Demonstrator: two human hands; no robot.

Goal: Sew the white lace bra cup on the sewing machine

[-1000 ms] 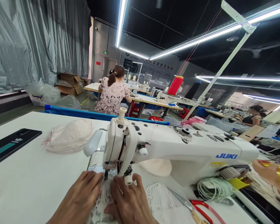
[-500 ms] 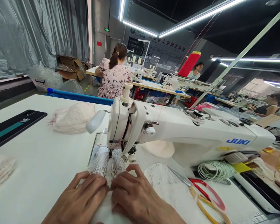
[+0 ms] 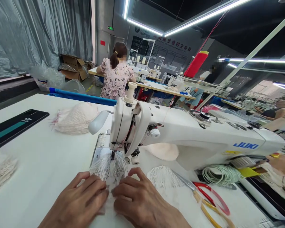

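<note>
A white JUKI sewing machine (image 3: 180, 133) stands across the white table (image 3: 45, 158). Under its needle lies a piece of white lace fabric (image 3: 110, 167). My left hand (image 3: 83, 199) presses flat on the near left part of the lace, fingers pointing at the needle. My right hand (image 3: 140, 202) presses the lace just to the right, its fingers touching the left hand's fingertips. Both hands pin the fabric to the table a little in front of the presser foot.
A second lace piece (image 3: 163, 180) and red-and-yellow-handled scissors (image 3: 211, 202) lie to the right. A pink lace bundle (image 3: 76, 118) and a black phone (image 3: 14, 126) sit to the left. A coil of pale cord (image 3: 218, 174) lies under the machine arm. A co-worker's hand (image 3: 282, 164) shows at right; another person sits at a table behind.
The view tipped down and the hands slid back toward me from the presser foot, with more lace now showing in front of the needle.
</note>
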